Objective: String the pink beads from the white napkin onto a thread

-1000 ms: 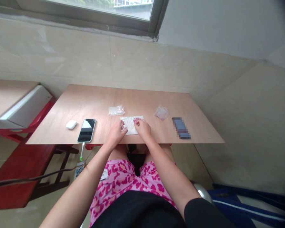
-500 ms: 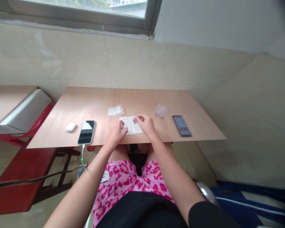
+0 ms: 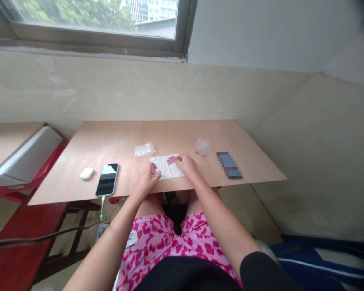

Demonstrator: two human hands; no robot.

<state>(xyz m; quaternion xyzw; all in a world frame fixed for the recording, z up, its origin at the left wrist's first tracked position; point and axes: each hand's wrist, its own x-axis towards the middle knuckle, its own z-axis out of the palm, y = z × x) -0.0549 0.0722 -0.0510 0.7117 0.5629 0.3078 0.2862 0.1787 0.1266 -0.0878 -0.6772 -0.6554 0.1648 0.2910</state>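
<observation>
My left hand (image 3: 146, 180) rests at the near edge of a white tissue (image 3: 165, 169), its fingertips pinched around a small clear piece (image 3: 154, 171). My right hand (image 3: 186, 164) lies on the tissue's right side, fingertips beside a cluster of small pink beads (image 3: 171, 160). Whether those fingers hold a bead is hidden. A clear plastic bag (image 3: 144, 149) lies beyond the tissue, and a small bag with pink traces (image 3: 202, 147) lies to the right.
On the plywood table (image 3: 157, 133) are a black smartphone (image 3: 106, 180) with a white cable, a white oval case (image 3: 86, 173), and a pixelated dark object (image 3: 229, 165). A red bench (image 3: 18, 242) stands left; a white-topped desk (image 3: 15, 153) sits beyond it.
My right hand has moved left and down from its raised place onto the tissue, next to the beads. My left hand stays in place. The view has tilted upward, showing more window.
</observation>
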